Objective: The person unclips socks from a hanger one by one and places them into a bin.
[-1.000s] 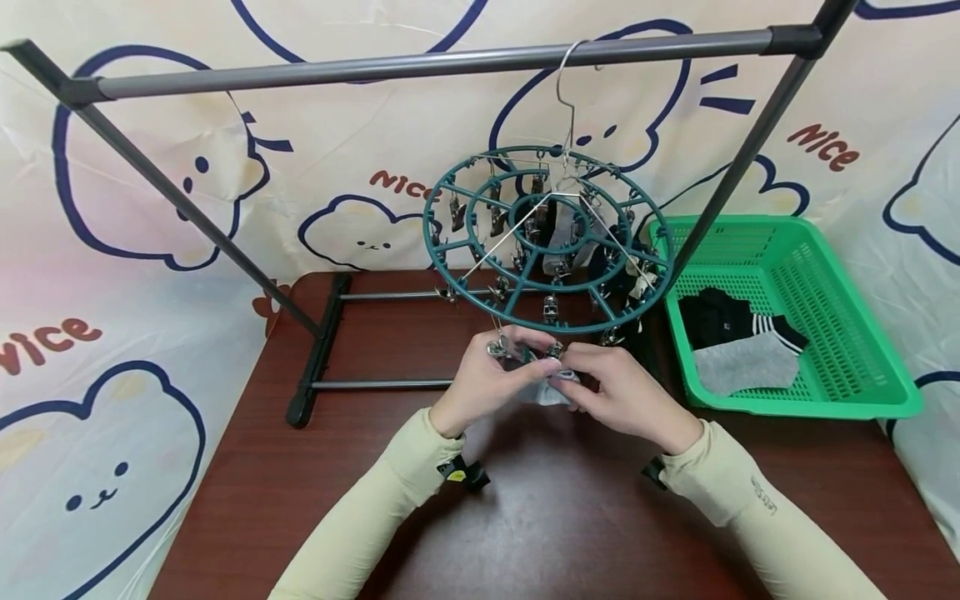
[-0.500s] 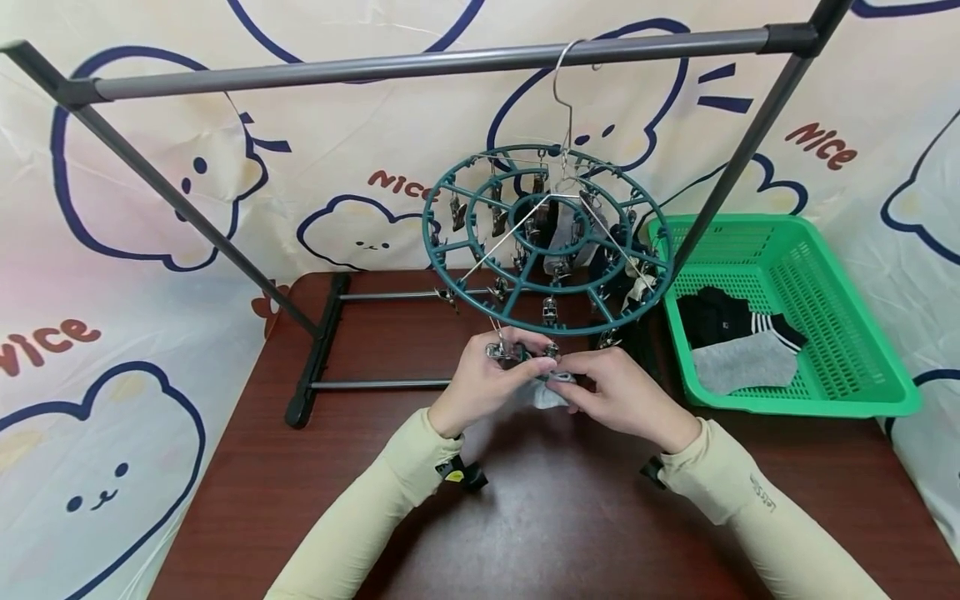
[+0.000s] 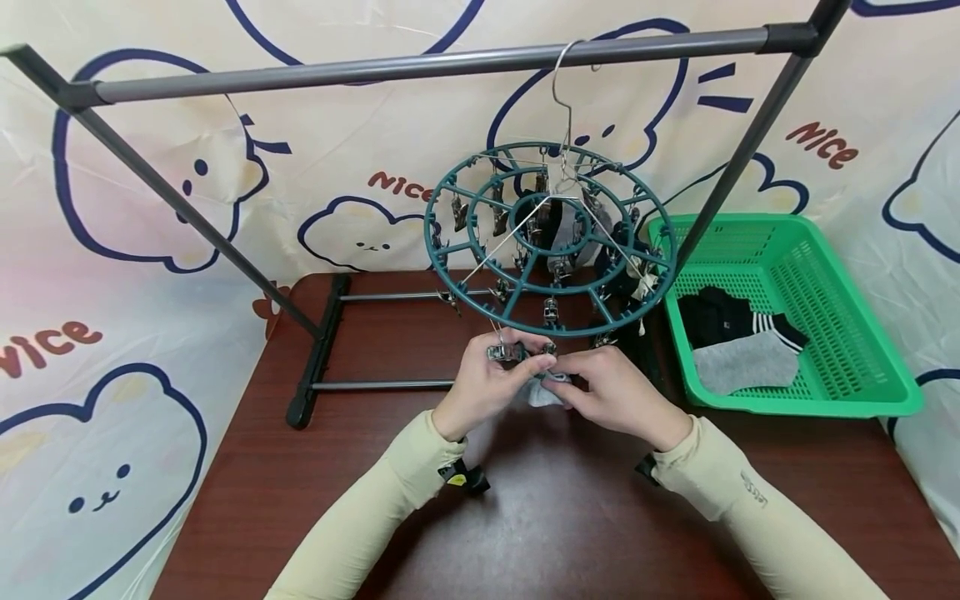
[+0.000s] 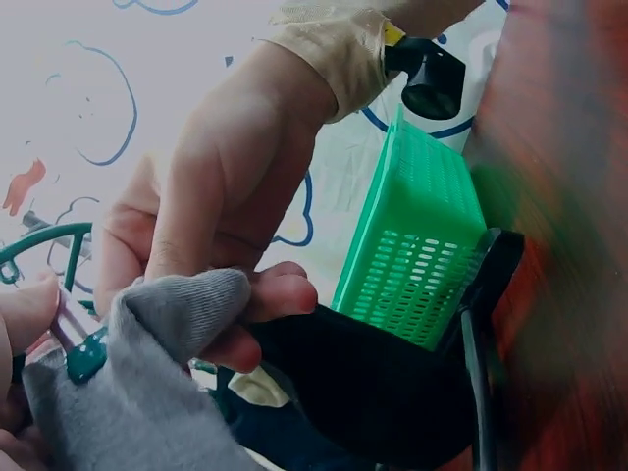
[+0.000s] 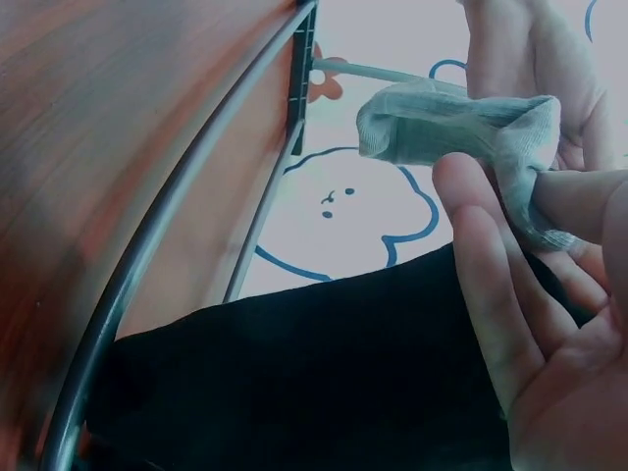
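In the head view my left hand and right hand meet just below the front rim of a round teal clip hanger. A grey sock is between them. The left fingers pinch a metal clip with a teal tip, which overlaps the sock's ribbed cuff in the left wrist view. My right hand grips the same sock by its cuff, thumb over the cloth and other fingers spread behind it. Socks in grey and black hang from clips at the hanger's back and right.
The hanger hooks onto a grey metal rack bar above a brown table. At right stands a green basket with a black sock and a grey sock. Black cloth hangs close to the right hand.
Both hands stay at the same spot with clip and sock. The right hand has shifted slightly left, and the hanger sways a little.
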The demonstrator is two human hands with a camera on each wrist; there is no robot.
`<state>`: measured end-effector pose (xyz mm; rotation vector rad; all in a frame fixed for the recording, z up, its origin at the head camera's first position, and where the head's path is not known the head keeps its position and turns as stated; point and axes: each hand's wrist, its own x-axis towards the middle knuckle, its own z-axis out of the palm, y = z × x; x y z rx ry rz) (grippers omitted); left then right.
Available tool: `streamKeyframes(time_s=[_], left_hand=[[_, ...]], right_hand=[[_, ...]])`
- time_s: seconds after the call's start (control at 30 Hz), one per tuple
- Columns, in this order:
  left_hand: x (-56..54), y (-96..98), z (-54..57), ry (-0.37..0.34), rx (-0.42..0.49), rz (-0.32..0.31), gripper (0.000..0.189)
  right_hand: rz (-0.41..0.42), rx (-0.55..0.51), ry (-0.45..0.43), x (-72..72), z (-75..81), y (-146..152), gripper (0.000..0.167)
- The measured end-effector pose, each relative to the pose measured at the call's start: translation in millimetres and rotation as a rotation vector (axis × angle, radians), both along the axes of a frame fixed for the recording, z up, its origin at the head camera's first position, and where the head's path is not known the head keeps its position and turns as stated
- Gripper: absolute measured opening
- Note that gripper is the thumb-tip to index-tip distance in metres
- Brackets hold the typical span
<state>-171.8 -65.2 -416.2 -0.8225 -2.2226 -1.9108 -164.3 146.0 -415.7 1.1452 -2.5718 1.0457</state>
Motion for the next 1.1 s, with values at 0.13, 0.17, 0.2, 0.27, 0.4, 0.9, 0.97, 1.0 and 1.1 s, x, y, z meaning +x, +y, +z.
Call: streamKeyframes(time_s=[0.13, 0.17, 0.2, 0.27, 0.4, 0.9, 0.97, 1.0, 1.1], left_hand=[[1.8, 0.5, -1.0, -0.008, 0.039, -0.011, 0.015], [2.1, 0.4, -1.0, -0.013, 0.049, -0.015, 0.015], [2.3, 0.2, -1.2, -0.019, 0.059, -0.017, 0.013], [2.5, -0.3, -1.0, -0.023, 0.066, -0.009, 0.012], [2.2, -1.9, -0.1, -0.036, 0.066, 0.012, 0.008], [0.7, -5.3, 1.9, -0.024, 0.057, 0.025, 0.015], [0.3, -6.1, 1.8, -0.018, 0.057, 0.027, 0.015], [0.1, -6.7, 1.9, -0.015, 0.058, 0.026, 0.015], [-0.4, -8.9, 2.2, -0.007, 0.061, 0.021, 0.015]], right_hand=[[-0.011, 0.031, -0.001, -0.2, -0.7, -2.9, 0.008], [-0.012, 0.037, -0.006, -0.2, -0.8, -3.7, 0.006], [-0.012, 0.042, -0.011, -0.2, -0.9, -4.6, 0.005], [-0.01, 0.05, -0.026, -0.4, -1.9, -5.8, 0.003], [0.001, 0.039, -0.064, -0.6, -4.1, -6.8, 0.005], [-0.013, 0.073, -0.093, 2.7, -7.0, -6.3, 0.005], [-0.009, 0.078, -0.08, 3.4, -6.8, -6.4, 0.005], [-0.004, 0.081, -0.072, 3.7, -6.7, -6.5, 0.005], [0.03, 0.096, -0.051, 4.8, -7.3, -6.3, 0.006]])
